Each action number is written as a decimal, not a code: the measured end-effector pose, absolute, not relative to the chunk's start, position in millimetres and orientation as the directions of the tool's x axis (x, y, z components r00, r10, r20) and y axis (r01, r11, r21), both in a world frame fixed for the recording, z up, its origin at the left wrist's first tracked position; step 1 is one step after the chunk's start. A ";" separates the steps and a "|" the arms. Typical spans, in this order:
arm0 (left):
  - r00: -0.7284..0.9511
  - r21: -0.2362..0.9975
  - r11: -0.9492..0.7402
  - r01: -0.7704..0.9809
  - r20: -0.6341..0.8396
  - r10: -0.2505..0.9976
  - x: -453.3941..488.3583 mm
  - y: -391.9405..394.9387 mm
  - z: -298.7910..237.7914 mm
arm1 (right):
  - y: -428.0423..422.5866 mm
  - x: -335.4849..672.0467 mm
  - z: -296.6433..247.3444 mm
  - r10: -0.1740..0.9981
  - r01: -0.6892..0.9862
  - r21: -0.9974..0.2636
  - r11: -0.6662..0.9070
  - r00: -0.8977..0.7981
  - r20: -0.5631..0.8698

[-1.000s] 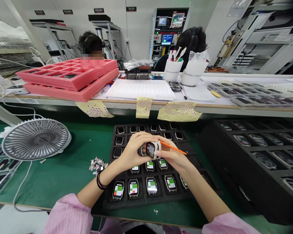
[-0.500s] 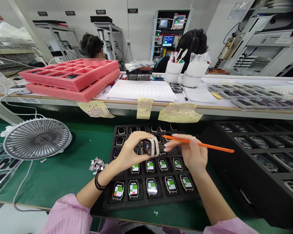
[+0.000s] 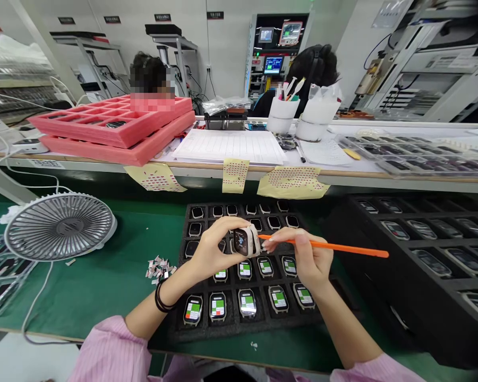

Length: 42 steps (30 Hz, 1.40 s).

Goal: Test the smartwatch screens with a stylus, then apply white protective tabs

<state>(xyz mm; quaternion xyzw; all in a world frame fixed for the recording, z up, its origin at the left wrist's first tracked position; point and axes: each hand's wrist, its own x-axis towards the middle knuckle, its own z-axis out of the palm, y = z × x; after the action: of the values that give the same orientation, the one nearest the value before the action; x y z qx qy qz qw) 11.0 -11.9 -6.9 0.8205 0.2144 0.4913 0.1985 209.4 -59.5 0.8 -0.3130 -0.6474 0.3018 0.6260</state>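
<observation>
My left hand (image 3: 217, 246) is closed around a smartwatch case (image 3: 244, 241), thumb below and fingers above. Its lit face looks left, and a gap parts the pale body behind it. In my right hand (image 3: 308, 254) is a thin orange stick (image 3: 350, 248), pinched between thumb and fingers. The stick's left tip is at the gap side of the watch; whether it touches is too small to tell. Beneath both hands lies a black foam tray (image 3: 207, 333) of watches, several showing green-and-white screens in the front rows.
A small fan (image 3: 59, 225) stands at left, near a pile of little scraps (image 3: 159, 268). Another black foam tray (image 3: 398, 286) of watches is at right. Pink foam trays (image 3: 115, 143), papers (image 3: 231, 146) and white cups (image 3: 281, 114) occupy the shelf. Two people sit beyond.
My right hand has moved left and slightly down, bringing the orange stick's tip to the watch. My left hand still holds the watch in nearly the same place.
</observation>
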 end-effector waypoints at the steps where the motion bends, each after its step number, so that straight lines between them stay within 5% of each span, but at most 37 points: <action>1: 0.419 0.539 -0.828 0.153 0.724 0.548 11.1 -12.1 -6.9 | -60.0 209.4 0.7 0.777 0.059 -0.774 0.630 -0.030 0.629; 27: 0.401 0.494 -0.836 0.239 0.734 0.548 14.2 -16.4 -7.5 | -65.1 205.7 -0.8 0.723 0.150 -0.709 0.689 -0.087 0.685; 31: 0.418 0.536 -0.790 0.300 0.670 0.613 13.0 -13.1 -7.4 | -61.0 206.3 0.4 0.764 -0.019 -0.764 0.645 -0.005 0.646; 35: 0.413 0.477 -0.789 0.388 0.675 0.611 11.7 -9.3 -9.5 | -54.7 200.8 0.0 0.847 -0.061 -0.848 0.526 0.133 0.515; 42: 0.447 0.405 -0.790 0.460 0.663 0.600 15.5 -14.2 -13.8 | -38.4 181.1 -18.4 0.976 -0.137 -0.974 0.182 -0.092 0.196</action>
<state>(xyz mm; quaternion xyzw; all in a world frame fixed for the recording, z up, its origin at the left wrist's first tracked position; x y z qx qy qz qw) 15.5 -14.2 -13.8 0.8465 0.3132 0.4225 0.0828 181.1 -38.4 -18.4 -0.3900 -0.5378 0.5066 0.5496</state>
